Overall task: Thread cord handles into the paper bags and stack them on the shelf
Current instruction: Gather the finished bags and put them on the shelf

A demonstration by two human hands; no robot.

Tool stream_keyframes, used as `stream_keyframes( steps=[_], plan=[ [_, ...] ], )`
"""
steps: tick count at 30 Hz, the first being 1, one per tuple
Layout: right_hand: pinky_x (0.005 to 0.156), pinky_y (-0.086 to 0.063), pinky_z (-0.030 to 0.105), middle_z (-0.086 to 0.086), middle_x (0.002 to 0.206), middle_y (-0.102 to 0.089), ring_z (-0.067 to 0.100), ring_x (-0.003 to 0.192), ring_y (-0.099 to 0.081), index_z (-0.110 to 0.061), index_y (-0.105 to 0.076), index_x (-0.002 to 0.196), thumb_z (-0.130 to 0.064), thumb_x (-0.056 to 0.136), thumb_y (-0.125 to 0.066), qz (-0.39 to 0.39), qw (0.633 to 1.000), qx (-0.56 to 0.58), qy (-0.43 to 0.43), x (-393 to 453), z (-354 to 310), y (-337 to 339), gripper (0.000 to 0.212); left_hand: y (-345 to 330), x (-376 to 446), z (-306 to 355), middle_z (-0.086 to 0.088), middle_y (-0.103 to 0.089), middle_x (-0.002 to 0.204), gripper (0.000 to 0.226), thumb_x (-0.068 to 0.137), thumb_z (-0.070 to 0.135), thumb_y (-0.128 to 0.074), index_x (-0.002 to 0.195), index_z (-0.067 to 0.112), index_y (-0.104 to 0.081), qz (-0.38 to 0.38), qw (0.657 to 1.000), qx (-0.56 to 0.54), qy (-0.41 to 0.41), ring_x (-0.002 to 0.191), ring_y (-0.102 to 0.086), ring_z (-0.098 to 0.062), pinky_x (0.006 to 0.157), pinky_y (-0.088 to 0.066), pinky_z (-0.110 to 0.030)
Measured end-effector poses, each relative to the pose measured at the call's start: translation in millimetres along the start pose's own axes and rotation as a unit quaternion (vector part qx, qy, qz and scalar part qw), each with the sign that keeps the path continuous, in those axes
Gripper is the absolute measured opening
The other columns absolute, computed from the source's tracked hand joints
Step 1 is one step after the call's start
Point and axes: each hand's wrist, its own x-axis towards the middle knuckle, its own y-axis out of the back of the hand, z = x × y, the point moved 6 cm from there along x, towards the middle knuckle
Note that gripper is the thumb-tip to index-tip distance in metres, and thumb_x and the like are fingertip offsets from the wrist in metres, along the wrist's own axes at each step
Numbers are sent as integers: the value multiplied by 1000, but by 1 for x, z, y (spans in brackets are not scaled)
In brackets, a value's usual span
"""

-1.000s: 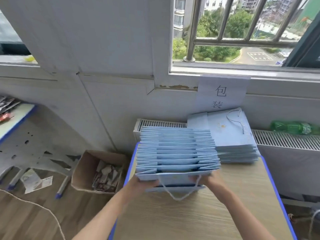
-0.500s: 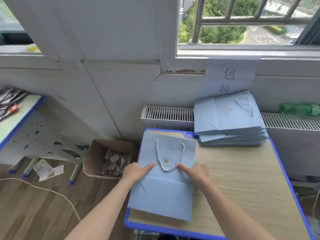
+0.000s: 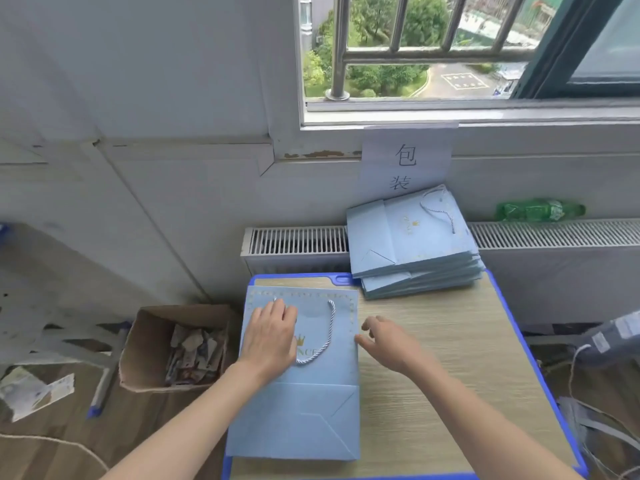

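Note:
A stack of flat light-blue paper bags (image 3: 311,414) lies on the left part of the wooden table (image 3: 450,375). The top bag shows a gold crown print and a white cord handle (image 3: 327,336). My left hand (image 3: 272,336) rests flat on the top bag, fingers straight, covering part of the print. At the stack's right edge my right hand (image 3: 388,341) touches the paper with its fingertips, fingers loosely bent. A second stack of blue bags (image 3: 412,247) with a cord handle on top sits at the back of the table, partly on the radiator.
A white radiator (image 3: 298,240) runs along the wall behind the table, with a green plastic bottle (image 3: 536,210) on it. A cardboard box (image 3: 152,341) of scraps stands on the floor to the left. Cords and a grey bag (image 3: 609,344) lie to the right.
The stack, held upright on edge a second ago, now lies flat on the table. My left hand has slid up onto the top bag; my right hand moved to its right edge.

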Motion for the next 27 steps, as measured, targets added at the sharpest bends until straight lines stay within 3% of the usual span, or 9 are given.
stream_keyframes(
  steps=[4,5,7,10,12,15,20,24,27],
  plan=[
    [93,-43,37,6,126,-53,25,113,-52,-13,-49,125,-40,97,-39,29,999,7,-34,4,34,22,40,10,50,42,-1,-49,68,11,59,15,-48,69,14,-53,27,996,-66,-46,58,-50,-22,52,-39,-29],
    [93,-43,36,7,127,-53,25,114,-52,-12,-49,127,-40,97,-40,30,998,20,-52,7,47,26,42,10,65,55,-1,-50,69,17,62,17,-39,71,14,-53,19,994,-88,-57,60,-50,-22,53,-38,-29],
    [94,-42,34,7,128,-54,25,116,-51,-12,-48,129,-41,95,-43,46,991,74,-101,11,74,37,45,4,98,80,-5,-53,78,22,69,14,-38,80,11,-57,-2,989,-132,-62,70,-53,-26,59,-41,-33],
    [92,-39,29,8,127,-55,26,117,-51,-9,-45,131,-42,92,-52,73,956,217,-184,24,121,47,52,-24,148,111,-9,-51,110,26,85,12,-46,110,8,-54,-94,978,-187,-25,103,-49,-28,85,-41,-37],
    [96,-42,31,11,131,-53,27,116,-53,-4,-41,133,-47,83,-63,84,898,361,-238,40,149,44,69,-54,179,124,-9,-41,129,37,89,14,-47,126,9,-46,-171,963,-206,20,119,-42,-28,97,-36,-36],
    [99,-45,39,9,123,-57,27,112,-57,-5,-46,124,-61,57,-77,111,768,551,-308,67,167,39,92,-93,211,138,-11,-20,147,51,90,17,-48,139,21,-34,-232,941,-232,85,136,-23,-33,110,-24,-38],
    [81,-53,34,7,97,-67,22,91,-65,-7,-60,93,-28,62,-86,211,534,763,-295,102,162,45,47,-107,218,149,-5,-22,139,54,89,20,-47,139,33,-32,-235,937,-224,126,122,-29,-34,105,-28,-37],
    [71,-52,30,6,94,-71,18,83,-68,-7,-65,86,-18,62,-86,241,482,792,-289,115,161,48,33,-102,208,159,-2,-23,135,52,93,24,-45,141,37,-31,-252,933,-226,121,116,-26,-33,104,-33,-42],
    [66,-52,30,9,101,-67,19,81,-66,3,-57,103,-11,60,-86,263,430,803,-318,121,160,48,53,-99,208,162,-2,-27,130,50,94,27,-44,141,38,-31,-256,934,-224,109,114,-27,-29,104,-33,-44]
  ],
)
